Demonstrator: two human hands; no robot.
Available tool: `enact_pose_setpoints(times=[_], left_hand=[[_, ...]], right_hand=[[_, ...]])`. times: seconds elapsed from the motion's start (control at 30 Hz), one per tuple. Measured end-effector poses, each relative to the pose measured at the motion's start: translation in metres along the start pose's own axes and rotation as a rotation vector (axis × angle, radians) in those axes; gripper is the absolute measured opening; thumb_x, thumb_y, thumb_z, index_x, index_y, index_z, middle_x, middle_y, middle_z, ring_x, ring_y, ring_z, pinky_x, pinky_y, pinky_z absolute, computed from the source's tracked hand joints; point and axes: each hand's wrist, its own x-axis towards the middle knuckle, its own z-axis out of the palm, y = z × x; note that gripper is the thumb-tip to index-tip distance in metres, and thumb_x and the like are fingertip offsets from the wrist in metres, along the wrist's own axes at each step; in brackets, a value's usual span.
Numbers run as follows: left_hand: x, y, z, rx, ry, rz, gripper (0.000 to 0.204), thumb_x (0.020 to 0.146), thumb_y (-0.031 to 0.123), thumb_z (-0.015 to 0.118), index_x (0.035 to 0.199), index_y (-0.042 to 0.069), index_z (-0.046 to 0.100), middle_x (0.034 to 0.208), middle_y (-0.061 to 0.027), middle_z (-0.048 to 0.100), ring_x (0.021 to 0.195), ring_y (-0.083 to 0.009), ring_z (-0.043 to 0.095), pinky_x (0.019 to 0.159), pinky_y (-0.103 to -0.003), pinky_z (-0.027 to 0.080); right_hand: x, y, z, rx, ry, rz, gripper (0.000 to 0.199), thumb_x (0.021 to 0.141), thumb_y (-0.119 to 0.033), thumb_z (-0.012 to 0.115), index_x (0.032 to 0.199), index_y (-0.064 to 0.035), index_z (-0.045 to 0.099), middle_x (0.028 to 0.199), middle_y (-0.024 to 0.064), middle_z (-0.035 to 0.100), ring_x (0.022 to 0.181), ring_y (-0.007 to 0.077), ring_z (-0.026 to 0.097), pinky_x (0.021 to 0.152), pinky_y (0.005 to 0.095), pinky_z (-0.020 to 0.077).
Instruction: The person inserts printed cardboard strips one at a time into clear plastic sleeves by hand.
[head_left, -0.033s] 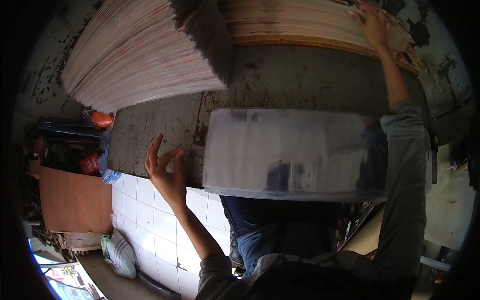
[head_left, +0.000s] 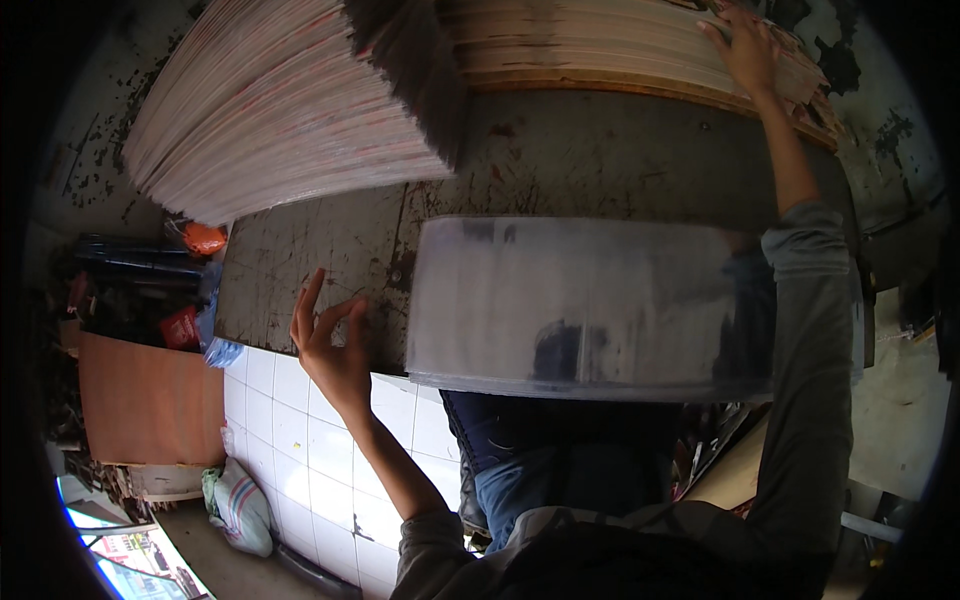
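Observation:
My left hand [head_left: 335,345] hovers over the left part of the worn dark table [head_left: 310,240], apart from the stacks, fingers spread and holding nothing I can see. At the far right, my right hand [head_left: 748,55] reaches across to a wide stack of pale thin sheets [head_left: 600,50]. Its fingers are spread and lie at the right end of that stack. In front of my body lies a stack of clear, glossy plastic sheets [head_left: 640,300], its near edge level with the table's front edge. My right sleeve covers its right end.
A tall fanned stack of pale sheets with reddish edges [head_left: 290,110] stands at the far left. Below left are a brown board [head_left: 150,400], an orange bag [head_left: 203,238] and a striped white sack [head_left: 240,505] near white floor tiles [head_left: 310,440].

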Motion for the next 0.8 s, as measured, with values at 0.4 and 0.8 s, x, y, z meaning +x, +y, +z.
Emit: enact_pose_setpoints(times=[0.4,0.8], left_hand=[[-0.011,-0.017,-0.024,-0.322,-0.018,-0.140,0.008,0.075,0.011,0.066,0.075,0.003,0.068,0.119,-0.0083,0.056,0.114,-0.0254,0.049,0.099,-0.046,0.034],[-0.025,-0.065,-0.069,-0.368,0.162,-0.208,0.013,0.083,0.013,0.059,0.083,0.001,0.065,0.130,-0.0111,0.047,0.121,-0.0254,0.042,0.100,-0.047,0.032]], right_hand=[[0.019,0.047,0.038,-0.091,0.075,-0.213,0.049,0.081,-0.058,0.050,0.107,-0.0159,0.055,0.107,0.0027,0.059,0.105,0.0257,0.050,0.089,0.0500,0.0339],[0.017,0.045,0.037,-0.085,0.063,-0.198,0.054,0.081,-0.060,0.049,0.110,-0.0156,0.054,0.108,0.0042,0.059,0.108,0.0255,0.049,0.089,0.0508,0.0348]])
